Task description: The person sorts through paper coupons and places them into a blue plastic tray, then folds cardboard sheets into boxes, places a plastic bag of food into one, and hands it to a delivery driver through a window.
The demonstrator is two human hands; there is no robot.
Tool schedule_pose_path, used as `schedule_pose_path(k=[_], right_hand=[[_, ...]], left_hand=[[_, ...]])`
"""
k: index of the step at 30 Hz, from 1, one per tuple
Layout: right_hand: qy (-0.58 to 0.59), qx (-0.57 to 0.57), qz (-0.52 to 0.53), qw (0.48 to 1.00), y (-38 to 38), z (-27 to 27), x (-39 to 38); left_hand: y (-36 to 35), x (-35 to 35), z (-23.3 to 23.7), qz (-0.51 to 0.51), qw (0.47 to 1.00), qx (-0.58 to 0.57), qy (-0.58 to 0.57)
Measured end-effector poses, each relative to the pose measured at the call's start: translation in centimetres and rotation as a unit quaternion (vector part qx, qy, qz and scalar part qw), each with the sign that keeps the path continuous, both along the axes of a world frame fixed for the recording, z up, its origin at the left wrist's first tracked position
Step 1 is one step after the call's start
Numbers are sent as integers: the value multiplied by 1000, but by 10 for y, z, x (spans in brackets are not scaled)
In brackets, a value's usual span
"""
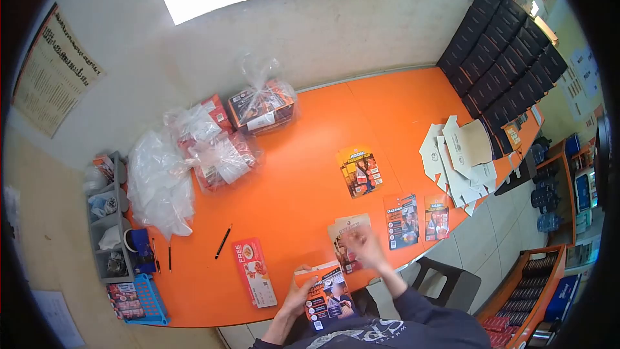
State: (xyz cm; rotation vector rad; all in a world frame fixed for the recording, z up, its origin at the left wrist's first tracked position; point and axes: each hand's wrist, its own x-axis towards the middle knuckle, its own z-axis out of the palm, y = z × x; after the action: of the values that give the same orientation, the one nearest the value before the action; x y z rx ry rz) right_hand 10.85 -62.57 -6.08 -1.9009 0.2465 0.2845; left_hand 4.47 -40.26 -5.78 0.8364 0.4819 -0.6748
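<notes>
at the near edge of the orange table (310,148), the left hand (297,297) grips a small bunch of orange-and-dark leaflets (329,300), its fingers closed around their left side, with the printed face up and the bunch just in front of the person's dark top (426,323). the right hand (367,250) is over a pile of brown leaflets (343,231) just beyond the held bunch; its fingers look bent but are blurred, so whether they grip anything cannot be told. to the right of that pile lie a pile of blue-and-orange leaflets (403,223) and, beside it, a smaller orange pile (436,218), while a yellow-and-orange pile (360,173) sits farther back. to the left of the held bunch are red-and-white vouchers (256,273), then a black pencil (223,242) lying at a slant. clear plastic bags (161,184) and bagged printed packs (223,158) rest toward the back left, near a grey divided tray (106,226) and a blue basket (152,300) at the left end. flat white card pieces (455,161) overlap on the right, near stacked black boxes (500,52).
</notes>
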Motion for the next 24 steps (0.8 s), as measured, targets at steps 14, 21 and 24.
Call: schedule_pose_path(k=[14, 21, 24], right_hand=[[161, -403, -108, 895, -31, -36, 193], [179, -395, -111, 894, -26, -38, 194], [185, -398, -108, 892, -25, -39, 191]], left_hand=[[-17, -2, 12, 0, 1000, -1, -13], [-17, -18, 21, 37, 998, -41, 8], [-17, -25, 15, 50, 998, -42, -12]])
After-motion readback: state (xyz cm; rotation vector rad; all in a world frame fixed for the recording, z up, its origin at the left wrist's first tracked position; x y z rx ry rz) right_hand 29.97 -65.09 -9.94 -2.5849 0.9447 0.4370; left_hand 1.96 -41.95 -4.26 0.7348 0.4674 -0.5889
